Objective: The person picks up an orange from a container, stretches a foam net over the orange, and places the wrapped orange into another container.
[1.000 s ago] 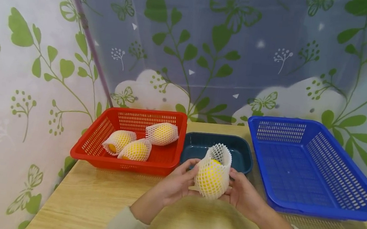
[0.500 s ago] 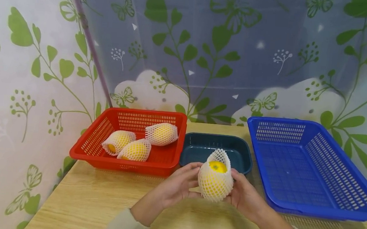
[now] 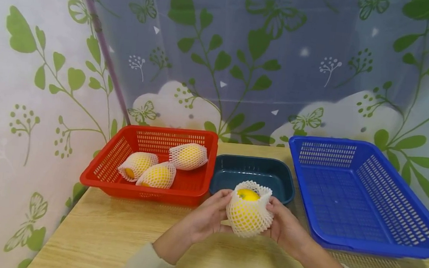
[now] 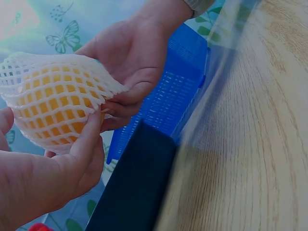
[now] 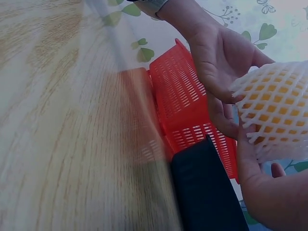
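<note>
Between both hands, above the table's front part, is a yellow fruit (image 3: 248, 215) in a white foam net sleeve. The net's upper end gapes and bares the fruit's yellow top in the head view. My left hand (image 3: 206, 215) holds its left side and my right hand (image 3: 288, 229) its right side. In the left wrist view, fingers of both hands meet at the sleeve's lower end; the thumb of the left hand (image 4: 53, 178) is partly cut off by the frame. The right wrist view has the right hand (image 5: 274, 192) curled against the netted fruit (image 5: 279, 108).
A red basket (image 3: 146, 193) on the left holds three more netted yellow fruits (image 3: 189, 156). Behind the hands stands a dark teal tray (image 3: 250, 163). On the right is a blue basket (image 3: 344, 198). A patterned curtain (image 3: 221, 65) hangs behind the wooden table (image 3: 111, 236).
The fruit has been tilted and turned in both hands. Its net's upper end has come down and spread wider, and the yellow top has come into sight. The baskets have not moved.
</note>
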Action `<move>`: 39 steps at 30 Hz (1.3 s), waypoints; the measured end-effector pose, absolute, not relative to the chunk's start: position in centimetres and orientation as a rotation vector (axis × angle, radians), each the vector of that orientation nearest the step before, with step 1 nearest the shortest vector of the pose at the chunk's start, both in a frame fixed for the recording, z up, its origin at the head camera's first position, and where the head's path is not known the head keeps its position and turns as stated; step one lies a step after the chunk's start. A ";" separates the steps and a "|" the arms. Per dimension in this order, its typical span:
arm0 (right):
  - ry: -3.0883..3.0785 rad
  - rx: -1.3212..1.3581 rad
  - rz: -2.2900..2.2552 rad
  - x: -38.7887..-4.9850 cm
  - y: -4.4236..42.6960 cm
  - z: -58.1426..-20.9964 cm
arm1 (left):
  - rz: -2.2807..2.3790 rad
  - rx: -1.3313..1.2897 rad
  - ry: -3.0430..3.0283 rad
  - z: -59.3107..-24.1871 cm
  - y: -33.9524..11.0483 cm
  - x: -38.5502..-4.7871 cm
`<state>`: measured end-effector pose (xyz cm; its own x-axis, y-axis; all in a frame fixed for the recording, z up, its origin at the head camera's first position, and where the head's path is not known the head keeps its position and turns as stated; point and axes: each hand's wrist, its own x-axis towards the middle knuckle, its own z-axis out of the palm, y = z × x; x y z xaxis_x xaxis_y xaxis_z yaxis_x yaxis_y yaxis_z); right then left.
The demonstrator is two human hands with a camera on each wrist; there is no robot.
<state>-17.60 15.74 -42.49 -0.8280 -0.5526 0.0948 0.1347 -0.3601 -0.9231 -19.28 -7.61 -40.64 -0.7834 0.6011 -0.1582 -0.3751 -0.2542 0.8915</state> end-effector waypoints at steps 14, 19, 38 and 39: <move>1.357 -0.601 -2.226 -17.5 16.0 -42.4 | 2.072 0.279 1.381 -40.5 -7.7 -19.3; 1.378 -0.594 -2.224 -17.4 15.9 -42.5 | 2.067 0.291 1.377 -40.4 -7.8 -19.2; 1.352 -0.663 -2.211 -17.5 15.8 -43.1 | 2.070 0.252 1.342 -41.5 -7.9 -19.3; 1.353 -0.668 -2.210 -17.4 15.9 -43.1 | 2.069 0.247 1.344 -41.5 -7.9 -19.3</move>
